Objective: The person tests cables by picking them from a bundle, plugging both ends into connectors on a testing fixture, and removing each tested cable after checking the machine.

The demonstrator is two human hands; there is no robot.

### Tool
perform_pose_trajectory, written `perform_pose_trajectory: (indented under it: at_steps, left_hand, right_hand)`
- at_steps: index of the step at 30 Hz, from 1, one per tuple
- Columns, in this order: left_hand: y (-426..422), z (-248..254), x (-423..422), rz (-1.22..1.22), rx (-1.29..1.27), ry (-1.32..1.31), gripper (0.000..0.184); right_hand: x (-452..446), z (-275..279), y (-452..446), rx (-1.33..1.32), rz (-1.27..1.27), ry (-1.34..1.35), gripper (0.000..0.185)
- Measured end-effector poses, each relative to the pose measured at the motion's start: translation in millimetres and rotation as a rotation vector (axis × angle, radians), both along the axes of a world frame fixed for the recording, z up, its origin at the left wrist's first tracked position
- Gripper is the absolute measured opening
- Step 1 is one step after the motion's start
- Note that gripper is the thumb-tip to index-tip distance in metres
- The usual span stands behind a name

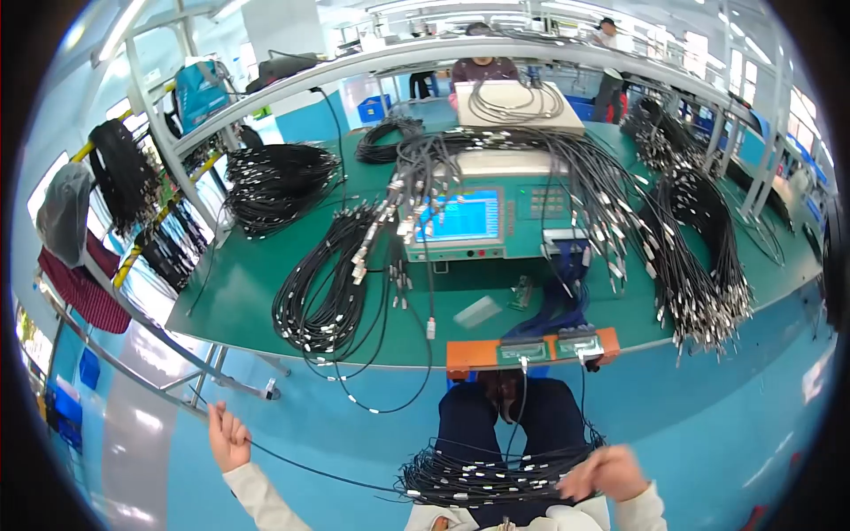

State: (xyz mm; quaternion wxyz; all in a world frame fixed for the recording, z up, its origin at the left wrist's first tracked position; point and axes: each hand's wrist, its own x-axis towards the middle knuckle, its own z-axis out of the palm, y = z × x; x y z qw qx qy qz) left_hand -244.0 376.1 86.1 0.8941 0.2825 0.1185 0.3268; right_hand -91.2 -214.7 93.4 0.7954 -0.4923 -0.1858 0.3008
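Head view: we pinch a black cable (305, 466) in our left hand (228, 435), fingers curled closed, out beside our lap. It runs to the cable bundle (478, 482) lying across our thighs. Our right hand (605, 473) is at the bundle's right end, fingers loosely bent; we cannot tell whether they grip anything. Ahead, the orange fixture (459, 355) sits at the edge of the green table (230, 310).

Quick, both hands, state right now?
Left hand: closed on a black cable, held out to the side.
Right hand: fingers bent at the cable bundle on the lap; cannot tell if gripping.
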Motion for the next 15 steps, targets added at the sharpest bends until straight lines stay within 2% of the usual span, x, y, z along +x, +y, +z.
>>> perform_pose_trajectory:
  at_steps: [1,2,3,4,6,7,8,9,11,12,13,14,15]
  left_hand:
    - [-4.3,0.5,-3.4,-0.017,0.001,0.016,0.023]
    - [-9.2,0.9,-7.9,0.024,-0.13,0.067,0.026]
    - [-13.8,1.0,-8.5,0.066,-0.258,0.109,0.03]
    - [-18.1,2.4,-8.5,0.05,-0.254,0.121,0.03]
    - [-26.9,5.8,-7.5,0.006,-0.345,0.128,0.025]
    - [-33.8,5.4,-1.3,-0.015,-0.345,0.159,0.025]
    - [-44.4,1.2,5.4,-0.158,-0.12,0.175,0.027]
    - [-59.8,-0.8,11.9,-0.307,0.1,0.187,0.03]
    - [-147.3,26.7,52.9,-0.349,0.78,0.67,0.041]
    - [-185.1,33.1,77.1,-0.616,0.894,0.579,0.047]
    - [-230.4,35.5,96.7,-0.681,1.105,0.755,0.053]
    - [-270.3,37.6,113.2,-0.798,1.142,0.735,0.044]
    - [-293.7,11.8,127.3,-0.693,1.511,0.49,0.037]
  right_hand:
    - [-5.5,15.5,-10.4,0.07,-0.269,0.034,0.02]
    - [-6.4,29.3,-20.2,0.133,-0.54,0.072,0.018]
    - [-3.0,25.6,-43.8,0.169,-0.696,0.042,0.02]
    - [0.9,31.1,-62.2,0.204,-0.997,0.129,0.023]
    - [12.8,54.5,-95.6,0.512,-1.2,0.277,0.027]
    - [15.2,48.7,-124.3,0.615,-1.111,0.241,0.027]
    - [13.8,38.3,-147.1,0.708,-1.025,0.207,0.027]
    - [12.5,32.8,-150.6,0.688,-1.065,0.231,0.027]
    - [21.6,19.5,-143.8,0.35,-1.148,0.156,0.028]
    - [24.0,11.0,-129.6,-0.016,-1.067,0.046,0.03]
    - [28.8,3.1,-110.1,-0.37,-0.952,-0.063,0.031]
    - [35.8,-4.1,-92.0,-0.569,-0.87,-0.088,0.032]
    - [43.2,-13.4,-75.0,-0.762,-0.778,-0.113,0.032]
